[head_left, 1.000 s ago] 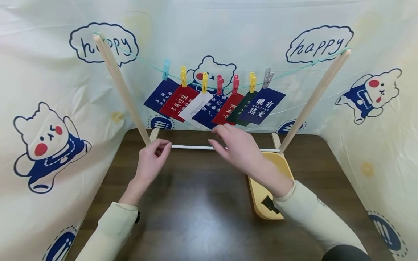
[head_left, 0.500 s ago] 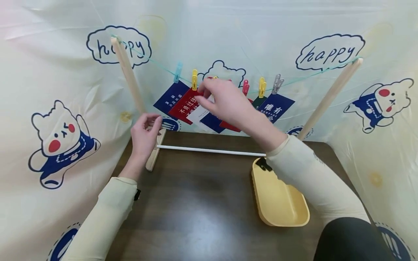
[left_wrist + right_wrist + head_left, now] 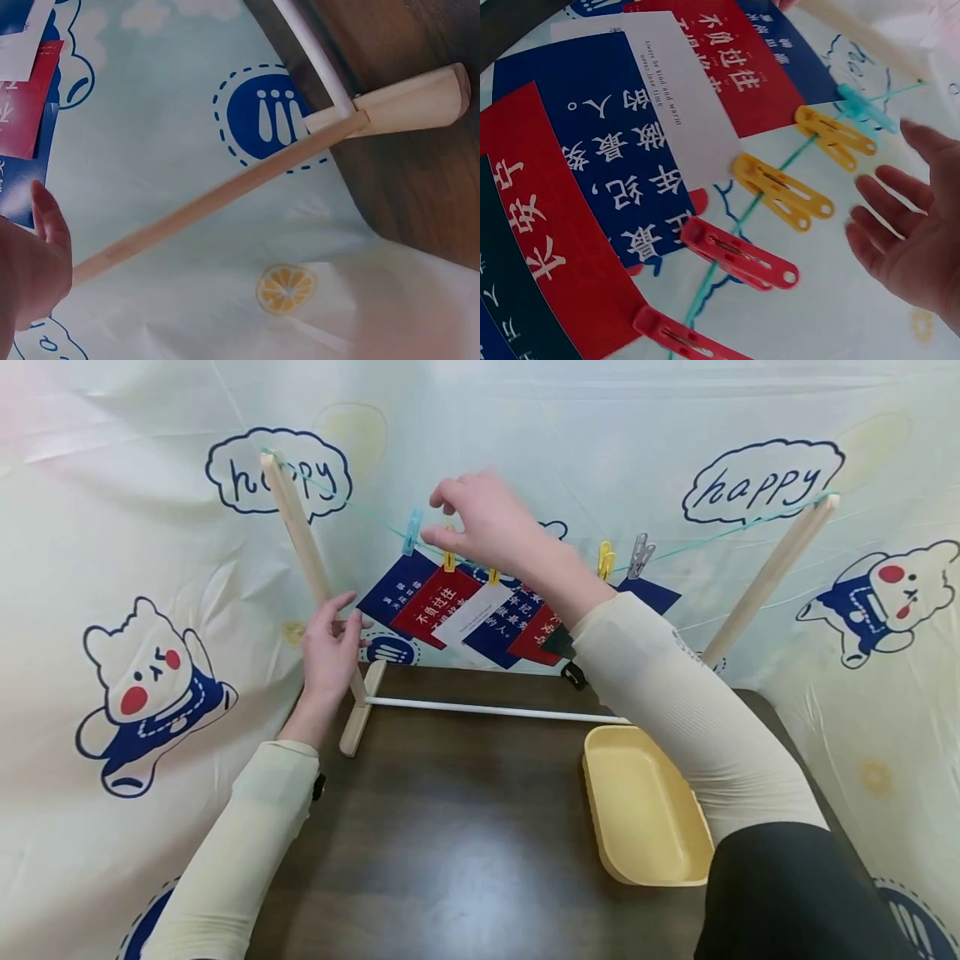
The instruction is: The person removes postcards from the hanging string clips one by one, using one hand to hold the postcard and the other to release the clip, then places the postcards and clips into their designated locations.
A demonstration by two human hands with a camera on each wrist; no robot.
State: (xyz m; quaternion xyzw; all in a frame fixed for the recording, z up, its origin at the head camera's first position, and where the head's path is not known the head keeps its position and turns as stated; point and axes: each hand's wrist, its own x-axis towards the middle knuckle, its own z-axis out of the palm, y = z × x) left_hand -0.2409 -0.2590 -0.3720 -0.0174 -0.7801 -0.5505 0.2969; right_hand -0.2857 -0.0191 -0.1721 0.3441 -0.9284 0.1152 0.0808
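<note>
Zero grip from the right hand (image 3: 487, 518) rn, fingers loosely bent w/ thumb well apart, nothing in it; it's just beside the light-blue clip (image 3: 866, 109), can't tell if they touch. Left hand (image 3: 332, 647) is half open too, thumb off the fingers, nothing held afaict; it's in front of the left post (image 3: 295, 531), contact unclear tbh. Next to the blue clip come two yellow clips (image 3: 782, 191), then two red clips (image 3: 739, 253), all on a teal cord (image 3: 697, 301). Farther right there's another yellow clip (image 3: 606, 560) & a gray clip (image 3: 641, 556). Cards hang overlapping below, L to R: navy card (image 3: 392, 592), red card (image 3: 429, 607), white card (image 3: 694, 112) w/ small English text, then another navy, another red, a dark green one & a navy at the end, partly behind the right sleeve (image 3: 667, 685). Cord runs btwn the left post & right post (image 3: 772, 577), white rod (image 3: 495, 710) low down btwn them. Yellow tray (image 3: 645, 810) sits on the dark table (image 3: 465, 843), near the right sleeve. Bear-print cloth (image 3: 480, 418) behind it all.
</note>
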